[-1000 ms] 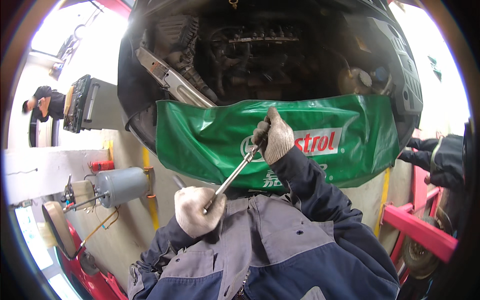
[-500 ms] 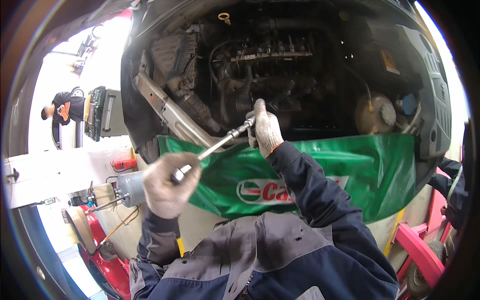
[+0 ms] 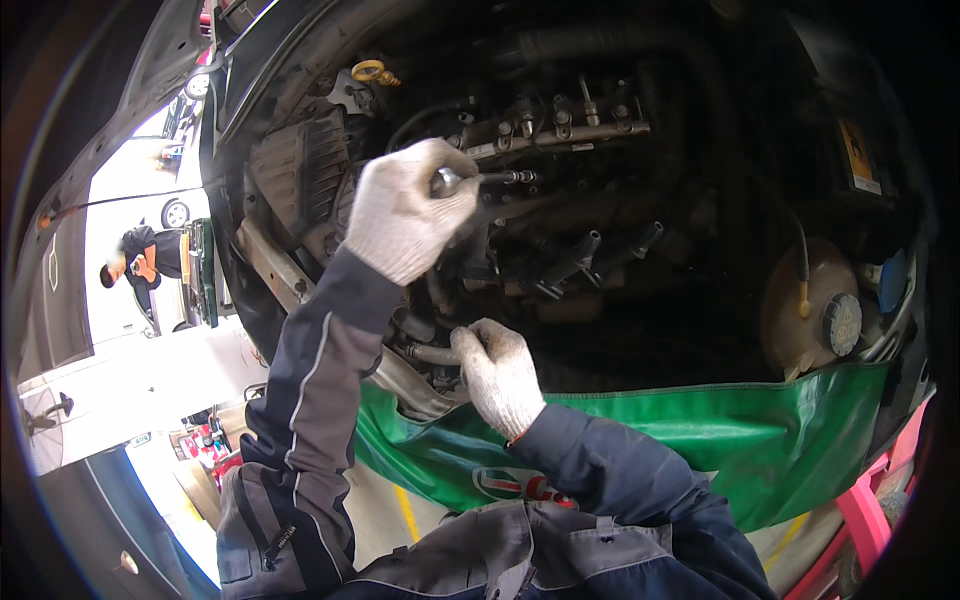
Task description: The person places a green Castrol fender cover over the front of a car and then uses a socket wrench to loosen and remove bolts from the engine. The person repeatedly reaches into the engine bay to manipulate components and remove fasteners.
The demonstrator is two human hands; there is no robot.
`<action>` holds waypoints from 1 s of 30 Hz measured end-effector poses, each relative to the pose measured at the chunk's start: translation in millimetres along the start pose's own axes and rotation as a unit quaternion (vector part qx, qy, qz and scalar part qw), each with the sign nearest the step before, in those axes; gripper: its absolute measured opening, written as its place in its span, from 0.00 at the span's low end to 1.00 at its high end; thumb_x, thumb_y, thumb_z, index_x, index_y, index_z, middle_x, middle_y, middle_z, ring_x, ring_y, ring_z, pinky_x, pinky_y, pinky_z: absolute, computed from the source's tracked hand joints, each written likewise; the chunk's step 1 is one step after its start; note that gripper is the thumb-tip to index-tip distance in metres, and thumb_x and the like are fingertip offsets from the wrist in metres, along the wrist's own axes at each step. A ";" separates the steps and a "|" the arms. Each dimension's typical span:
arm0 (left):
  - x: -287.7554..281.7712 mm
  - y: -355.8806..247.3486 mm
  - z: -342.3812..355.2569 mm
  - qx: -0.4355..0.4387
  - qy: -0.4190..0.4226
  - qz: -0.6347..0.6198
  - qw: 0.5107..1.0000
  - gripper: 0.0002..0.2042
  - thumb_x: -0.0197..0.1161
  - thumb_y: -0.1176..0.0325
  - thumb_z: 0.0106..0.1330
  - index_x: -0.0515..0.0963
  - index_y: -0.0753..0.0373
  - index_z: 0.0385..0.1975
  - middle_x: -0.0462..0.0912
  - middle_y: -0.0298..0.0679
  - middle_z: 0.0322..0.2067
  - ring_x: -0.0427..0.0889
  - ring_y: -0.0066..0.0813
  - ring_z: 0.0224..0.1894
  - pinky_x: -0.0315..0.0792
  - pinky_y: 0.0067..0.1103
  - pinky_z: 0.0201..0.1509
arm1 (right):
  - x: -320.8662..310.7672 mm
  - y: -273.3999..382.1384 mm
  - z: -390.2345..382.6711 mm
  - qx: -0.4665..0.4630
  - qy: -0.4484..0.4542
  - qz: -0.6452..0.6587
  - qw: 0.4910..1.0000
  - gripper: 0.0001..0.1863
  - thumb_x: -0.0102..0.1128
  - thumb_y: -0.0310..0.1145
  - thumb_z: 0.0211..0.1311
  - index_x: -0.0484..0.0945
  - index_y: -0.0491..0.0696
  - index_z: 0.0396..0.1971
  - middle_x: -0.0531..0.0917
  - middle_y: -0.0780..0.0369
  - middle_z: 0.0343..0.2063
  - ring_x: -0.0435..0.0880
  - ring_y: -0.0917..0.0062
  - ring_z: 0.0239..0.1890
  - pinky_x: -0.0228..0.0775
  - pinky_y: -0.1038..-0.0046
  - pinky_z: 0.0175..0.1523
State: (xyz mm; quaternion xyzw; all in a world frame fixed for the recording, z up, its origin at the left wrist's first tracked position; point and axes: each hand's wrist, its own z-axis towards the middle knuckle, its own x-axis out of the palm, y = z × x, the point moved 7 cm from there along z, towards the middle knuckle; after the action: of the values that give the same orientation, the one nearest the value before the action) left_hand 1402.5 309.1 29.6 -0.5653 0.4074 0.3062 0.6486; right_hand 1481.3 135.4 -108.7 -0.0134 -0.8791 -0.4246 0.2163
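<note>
My left hand (image 3: pixel 405 210), in a white knit glove, is closed around a ratchet wrench (image 3: pixel 446 182). Its thin metal extension (image 3: pixel 505 178) points right over the engine, just below the metal rail (image 3: pixel 560 138). Whether its tip sits on a bolt is hard to see. Lower down, my gloved right hand (image 3: pixel 502 378) is closed, with its fingers curled beside a hose end (image 3: pixel 430 353) at the front of the engine bay. What lies inside those fingers, if anything, is hidden.
A green cover (image 3: pixel 720 430) drapes over the car's front edge. On the right stands a coolant tank (image 3: pixel 785 310); a yellow dipstick ring (image 3: pixel 368 71) shows at upper left. Another person (image 3: pixel 155 255) is in the left background. A pink metal frame (image 3: pixel 868 510) is at lower right.
My left hand has carried the ratchet wrench up and forward over the engine. The right hand has left the tool's far end and now rests lower, by the hose. The view has shifted.
</note>
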 end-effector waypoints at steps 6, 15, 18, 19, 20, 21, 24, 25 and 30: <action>65.0 18.9 33.9 0.007 0.028 0.070 0.997 0.11 0.74 0.68 0.64 0.89 0.67 0.42 0.89 0.49 0.33 0.90 0.41 0.35 0.81 0.30 0.43 | -4.9 6.4 2.5 -0.014 -0.004 0.022 1.000 0.18 0.60 0.41 0.77 0.84 0.38 0.39 0.87 0.44 0.31 0.88 0.47 0.37 0.78 0.55 0.45; 135.1 -8.7 78.6 0.115 0.234 0.348 0.900 0.09 0.67 0.64 0.69 0.87 0.58 0.45 0.90 0.47 0.38 0.90 0.54 0.45 0.83 0.44 0.48 | -6.8 2.6 1.2 0.007 -0.013 0.107 0.994 0.16 0.60 0.37 0.77 0.82 0.37 0.37 0.85 0.47 0.27 0.87 0.54 0.31 0.78 0.57 0.42; 155.9 -2.4 89.6 0.027 0.300 0.321 0.898 0.14 0.71 0.62 0.67 0.87 0.59 0.50 0.92 0.49 0.44 0.91 0.54 0.50 0.84 0.44 0.55 | -11.6 11.0 2.0 -0.036 -0.034 0.068 0.996 0.16 0.60 0.37 0.78 0.82 0.37 0.36 0.84 0.50 0.25 0.87 0.62 0.28 0.78 0.61 0.39; 149.9 2.5 95.0 -0.044 0.241 0.259 0.934 0.16 0.72 0.61 0.67 0.87 0.61 0.51 0.92 0.50 0.47 0.91 0.55 0.51 0.84 0.44 0.58 | -14.0 15.8 1.7 -0.067 -0.049 0.051 0.995 0.16 0.60 0.37 0.78 0.82 0.37 0.36 0.84 0.51 0.25 0.87 0.64 0.28 0.78 0.62 0.38; 149.1 6.0 95.0 -0.070 0.221 0.254 0.939 0.16 0.71 0.62 0.69 0.87 0.60 0.52 0.92 0.50 0.48 0.91 0.54 0.52 0.85 0.44 0.58 | -15.8 17.2 2.2 -0.073 -0.064 0.029 0.995 0.16 0.60 0.37 0.78 0.81 0.37 0.35 0.84 0.51 0.25 0.87 0.66 0.27 0.78 0.64 0.37; 146.5 9.0 94.4 -0.090 0.194 0.246 0.945 0.15 0.69 0.62 0.71 0.87 0.60 0.54 0.93 0.49 0.49 0.92 0.53 0.53 0.86 0.43 0.58 | -17.2 19.2 1.7 -0.086 -0.068 0.055 0.992 0.16 0.61 0.36 0.78 0.82 0.36 0.36 0.83 0.54 0.24 0.83 0.71 0.27 0.76 0.66 0.36; 153.2 5.2 89.9 -0.012 0.230 0.327 0.917 0.15 0.67 0.64 0.74 0.86 0.58 0.57 0.94 0.46 0.49 0.93 0.50 0.53 0.87 0.41 0.57 | -17.7 14.9 0.5 -0.057 -0.069 0.096 0.991 0.14 0.62 0.34 0.78 0.82 0.36 0.37 0.82 0.60 0.24 0.75 0.81 0.28 0.71 0.69 0.36; 158.9 -1.1 88.9 0.058 0.259 0.370 0.890 0.15 0.66 0.65 0.74 0.86 0.57 0.57 0.94 0.46 0.49 0.93 0.49 0.53 0.87 0.41 0.57 | -17.2 14.1 -0.2 -0.052 -0.068 0.100 0.991 0.14 0.62 0.34 0.78 0.83 0.36 0.37 0.82 0.60 0.24 0.75 0.81 0.28 0.71 0.69 0.36; 161.0 0.3 103.8 0.002 0.255 0.366 0.895 0.14 0.65 0.69 0.74 0.88 0.57 0.56 0.93 0.46 0.52 0.93 0.49 0.56 0.87 0.40 0.58 | -14.8 11.6 0.5 -0.068 -0.065 0.078 0.993 0.14 0.60 0.33 0.78 0.83 0.36 0.38 0.83 0.59 0.25 0.76 0.80 0.30 0.72 0.69 0.38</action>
State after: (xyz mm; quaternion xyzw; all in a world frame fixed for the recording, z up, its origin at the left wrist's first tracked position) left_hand 1498.6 401.0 -108.4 -0.4338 0.7374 0.3662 0.3660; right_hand 1496.9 145.5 -106.2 -0.1236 -0.8566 -0.4635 0.1899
